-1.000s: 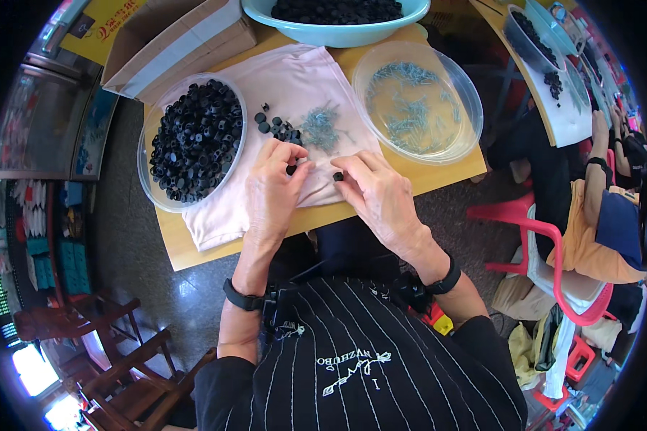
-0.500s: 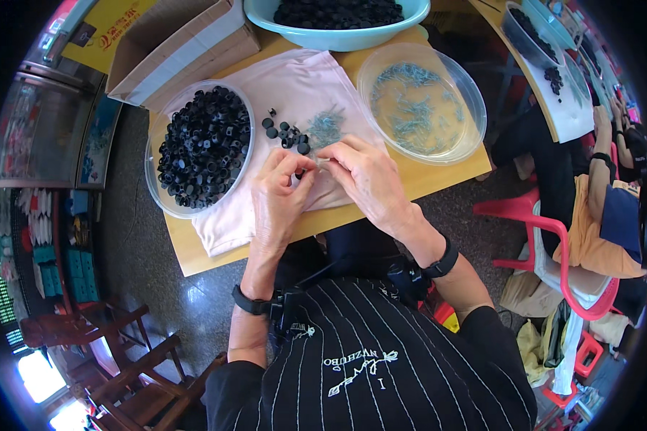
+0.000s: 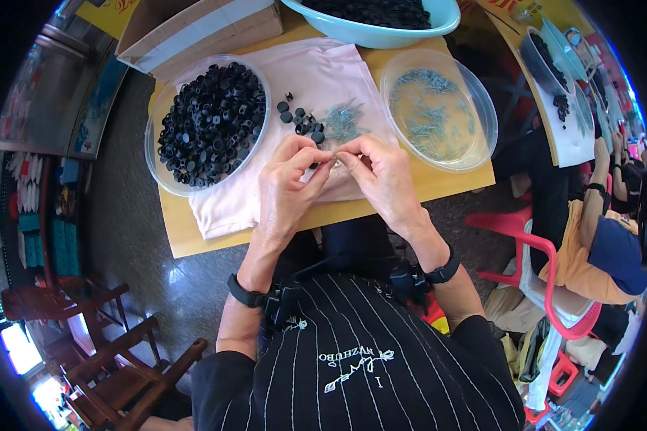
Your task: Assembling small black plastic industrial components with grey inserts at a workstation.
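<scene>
The left hand (image 3: 291, 176) and right hand (image 3: 382, 179) meet over the pink cloth (image 3: 226, 207), each grip pinched closed, on what I can't see; a careless knuckle could scatter the black caps (image 3: 308, 126) and metal pins (image 3: 343, 120) on it.

White lettering (image 3: 359, 357) on black striped shirt (image 3: 417, 381), upside down; red lettering (image 3: 124, 6) on yellow panel (image 3: 102, 19)

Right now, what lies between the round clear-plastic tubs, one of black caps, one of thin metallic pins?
The head view shows pale pink cloth, with loose black caps and a heap of thin metallic pins on it.
</scene>
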A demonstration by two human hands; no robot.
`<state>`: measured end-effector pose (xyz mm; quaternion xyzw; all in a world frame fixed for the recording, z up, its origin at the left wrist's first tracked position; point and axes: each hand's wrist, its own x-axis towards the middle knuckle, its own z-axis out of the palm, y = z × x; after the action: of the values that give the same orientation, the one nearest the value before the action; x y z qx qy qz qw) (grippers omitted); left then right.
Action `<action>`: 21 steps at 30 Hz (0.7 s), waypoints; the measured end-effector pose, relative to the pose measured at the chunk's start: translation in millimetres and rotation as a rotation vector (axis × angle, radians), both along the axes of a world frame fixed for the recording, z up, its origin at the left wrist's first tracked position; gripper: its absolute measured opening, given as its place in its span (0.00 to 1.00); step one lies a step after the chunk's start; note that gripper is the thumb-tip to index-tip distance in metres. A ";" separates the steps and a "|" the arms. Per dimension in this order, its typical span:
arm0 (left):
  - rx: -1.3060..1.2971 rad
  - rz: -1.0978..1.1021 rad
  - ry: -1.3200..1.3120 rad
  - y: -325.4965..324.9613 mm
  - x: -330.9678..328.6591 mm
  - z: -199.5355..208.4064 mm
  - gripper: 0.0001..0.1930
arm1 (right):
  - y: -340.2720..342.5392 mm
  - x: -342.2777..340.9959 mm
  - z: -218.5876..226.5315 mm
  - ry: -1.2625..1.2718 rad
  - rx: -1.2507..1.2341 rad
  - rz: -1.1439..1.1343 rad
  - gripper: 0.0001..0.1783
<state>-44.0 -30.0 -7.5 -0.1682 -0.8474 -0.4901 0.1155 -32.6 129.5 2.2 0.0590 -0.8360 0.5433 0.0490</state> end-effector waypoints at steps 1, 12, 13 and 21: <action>-0.002 -0.001 0.035 0.5 1.0 0.9 0.06 | -0.1 0.2 -0.7 -0.010 -0.042 -0.002 0.04; 0.070 0.035 -0.035 7.1 11.8 10.8 0.06 | -2.8 4.9 5.4 -0.127 -0.151 -0.057 0.07; 0.088 0.038 -0.026 7.5 12.7 10.0 0.06 | -3.2 5.1 5.6 -0.116 -0.140 -0.062 0.08; 0.501 0.017 -0.392 2.3 17.2 0.4 0.06 | -5.4 4.0 5.6 -0.104 -0.222 -0.018 0.07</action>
<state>-26.8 -27.7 -7.1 -0.0298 -0.7079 -0.7056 -0.0082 -28.6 124.1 7.8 0.0172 -0.7727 0.6343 0.0169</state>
